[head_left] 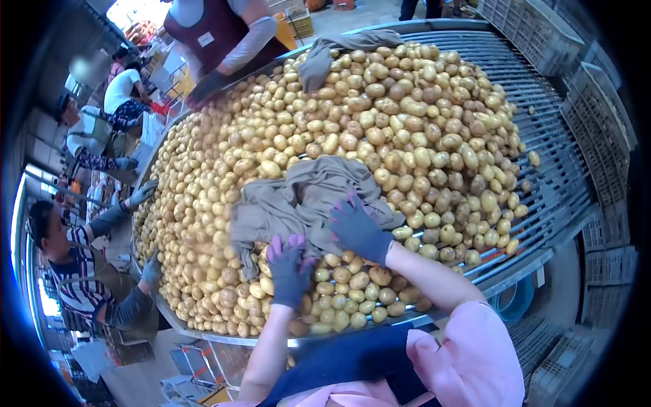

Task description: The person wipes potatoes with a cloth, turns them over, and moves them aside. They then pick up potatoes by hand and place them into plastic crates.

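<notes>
A crumpled grey cloth [298, 197] lies across a heap of small yellow-brown potatoes [380, 129]. My left hand [290, 271], in a grey glove with purple fingertips, rests at the cloth's lower edge with its fingers apart, over the potatoes. On the cloth's right part lies my right hand [356, 229], gloved the same way, fingers spread and stretched forward. Both palms face down, so whatever is under them is hidden. Several potatoes show between my forearms and the near table edge.
The potatoes lie on a metal sorting table with roller bars [542, 136]. A second grey cloth [332, 51] drapes over the far edge. Plastic crates [597, 129] stand on the right. A person in a maroon apron [227, 30] and a striped-shirted person [85, 278] work around the table.
</notes>
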Tool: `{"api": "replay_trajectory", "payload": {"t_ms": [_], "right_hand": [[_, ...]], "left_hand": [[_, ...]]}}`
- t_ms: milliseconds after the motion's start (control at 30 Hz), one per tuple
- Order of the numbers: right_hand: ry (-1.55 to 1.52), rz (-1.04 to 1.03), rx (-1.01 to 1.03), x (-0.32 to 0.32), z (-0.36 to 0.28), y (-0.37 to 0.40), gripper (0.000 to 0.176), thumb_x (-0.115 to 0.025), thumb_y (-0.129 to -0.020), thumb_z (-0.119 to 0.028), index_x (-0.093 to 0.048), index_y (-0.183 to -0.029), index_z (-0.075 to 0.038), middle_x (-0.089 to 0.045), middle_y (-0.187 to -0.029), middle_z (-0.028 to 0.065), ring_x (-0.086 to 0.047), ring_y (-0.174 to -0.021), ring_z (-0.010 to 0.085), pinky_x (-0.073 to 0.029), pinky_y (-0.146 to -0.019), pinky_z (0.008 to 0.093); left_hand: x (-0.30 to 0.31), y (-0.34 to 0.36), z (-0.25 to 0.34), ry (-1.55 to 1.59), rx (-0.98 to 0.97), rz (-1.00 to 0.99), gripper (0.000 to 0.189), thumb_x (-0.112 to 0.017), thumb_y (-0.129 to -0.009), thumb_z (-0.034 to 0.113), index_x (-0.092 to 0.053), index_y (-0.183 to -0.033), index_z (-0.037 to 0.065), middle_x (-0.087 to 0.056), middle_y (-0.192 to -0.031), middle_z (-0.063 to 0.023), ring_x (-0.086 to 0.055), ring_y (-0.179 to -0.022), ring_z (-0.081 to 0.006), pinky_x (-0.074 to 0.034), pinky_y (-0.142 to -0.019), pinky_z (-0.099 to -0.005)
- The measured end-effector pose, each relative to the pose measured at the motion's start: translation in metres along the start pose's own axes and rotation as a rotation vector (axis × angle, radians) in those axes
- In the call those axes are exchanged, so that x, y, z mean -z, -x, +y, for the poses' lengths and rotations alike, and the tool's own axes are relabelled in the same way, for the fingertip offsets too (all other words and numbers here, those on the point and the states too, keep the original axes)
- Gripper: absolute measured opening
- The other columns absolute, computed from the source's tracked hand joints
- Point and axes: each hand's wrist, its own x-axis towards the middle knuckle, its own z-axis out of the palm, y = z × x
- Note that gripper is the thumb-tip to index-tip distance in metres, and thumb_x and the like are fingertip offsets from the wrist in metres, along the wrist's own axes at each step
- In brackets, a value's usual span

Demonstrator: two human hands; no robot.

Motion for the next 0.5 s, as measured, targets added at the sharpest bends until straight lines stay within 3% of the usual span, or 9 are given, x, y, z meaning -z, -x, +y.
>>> {"api": "replay_trajectory", "payload": {"t_ms": [67, 100, 133, 200, 233, 267, 333, 367, 500], "right_hand": [[-0.17, 0.013, 0.048, 0.002, -0.008, 0.008, 0.038, -0.06, -0.079, -0.039, -0.064, -0.099, -0.007, -0.056, -0.115, 0.0139, -0.044, -0.12, 0.0355, -0.019, -0.107, 0.0604], [-0.136, -0.108, 0.036, 0.016, -0.014, 0.009, 0.048, -0.056, -0.083, -0.042, -0.058, -0.116, -0.007, -0.053, -0.123, 0.0154, -0.041, -0.122, 0.038, -0.016, -0.108, 0.0595], [-0.127, -0.107, 0.018, 0.017, -0.02, 0.009, 0.048, -0.056, -0.083, -0.042, -0.058, -0.116, -0.007, -0.053, -0.123, 0.0154, -0.041, -0.122, 0.038, -0.016, -0.108, 0.0595], [-0.202, 0.091, -0.041, 0.013, -0.03, 0.005, 0.065, -0.063, -0.077, -0.042, -0.046, -0.126, -0.004, -0.051, -0.119, 0.0215, -0.042, -0.12, 0.0382, -0.017, -0.106, 0.0613], [-0.103, 0.177, -0.111, 0.012, -0.033, 0.0, 0.064, -0.066, -0.075, -0.036, -0.044, -0.127, -0.006, -0.056, -0.108, 0.0179, -0.051, -0.108, 0.0345, -0.026, -0.103, 0.0565], [-0.105, 0.182, -0.109, 0.008, -0.035, -0.007, 0.064, -0.066, -0.075, -0.036, -0.044, -0.127, -0.006, -0.056, -0.108, 0.0179, -0.051, -0.108, 0.0345, -0.026, -0.103, 0.0565], [-0.276, 0.162, -0.239, 0.005, -0.029, -0.027, 0.054, -0.066, -0.074, -0.027, -0.048, -0.121, -0.008, -0.06, -0.093, 0.0115, -0.057, -0.09, 0.0286, -0.038, -0.09, 0.0478], [-0.308, 0.298, -0.252, 0.022, -0.03, -0.037, 0.037, -0.06, -0.075, -0.019, -0.053, -0.111, -0.01, -0.061, -0.083, 0.0065, -0.059, -0.081, 0.0241, -0.042, -0.077, 0.0407], [-0.166, 0.429, -0.228, 0.093, -0.012, -0.067, 0.031, -0.057, -0.075, -0.016, -0.057, -0.105, -0.011, -0.058, -0.083, 0.0113, -0.058, -0.076, 0.0294, -0.046, -0.066, 0.0419]], "left_hand": [[-0.019, 0.011, -0.036, 0.37, 0.158, 0.081, 0.041, -0.061, -0.085, 0.031, -0.054, -0.12, 0.009, -0.059, -0.11, -0.014, -0.054, -0.103, -0.0278, -0.037, -0.098, -0.0408], [0.0, 0.005, -0.032, 0.591, 0.271, 0.062, 0.035, -0.059, -0.088, 0.028, -0.055, -0.117, 0.008, -0.061, -0.105, -0.0101, -0.056, -0.095, -0.0228, -0.041, -0.091, -0.036], [0.02, -0.004, -0.03, 0.811, 0.383, 0.04, 0.029, -0.056, -0.091, 0.025, -0.056, -0.114, 0.007, -0.062, -0.1, -0.0063, -0.058, -0.086, -0.0178, -0.046, -0.084, -0.0312], [0.03, -0.016, -0.065, 1.107, 0.544, 0.216, 0.028, -0.048, -0.095, 0.026, -0.056, -0.112, 0.005, -0.062, -0.097, -0.003, -0.06, -0.08, -0.0154, -0.049, -0.077, -0.0271], [0.073, -0.03, -0.041, 1.332, 0.555, 0.292, 0.029, -0.045, -0.097, 0.027, -0.056, -0.112, 0.004, -0.062, -0.098, -0.0048, -0.06, -0.084, -0.017, -0.049, -0.078, -0.0287], [0.132, -0.045, -0.015, 1.553, 0.567, 0.376, 0.031, -0.042, -0.098, 0.028, -0.055, -0.112, 0.003, -0.062, -0.1, -0.0066, -0.06, -0.087, -0.0186, -0.049, -0.08, -0.0303], [0.184, -0.047, -0.013, 1.688, 0.398, 0.358, 0.032, -0.041, -0.098, 0.026, -0.054, -0.114, 0.001, -0.06, -0.107, -0.0103, -0.059, -0.097, -0.0205, -0.05, -0.082, -0.0326], [0.201, -0.042, -0.012, 1.668, 0.374, 0.449, 0.033, -0.04, -0.098, 0.024, -0.053, -0.116, 0.0, -0.059, -0.111, -0.0121, -0.057, -0.102, -0.0216, -0.05, -0.084, -0.0333], [0.26, -0.019, -0.022, 1.57, 0.146, 0.526, 0.037, -0.041, -0.096, 0.02, -0.047, -0.126, -0.001, -0.052, -0.125, -0.0156, -0.053, -0.112, -0.0273, -0.048, -0.093, -0.0401]]}}
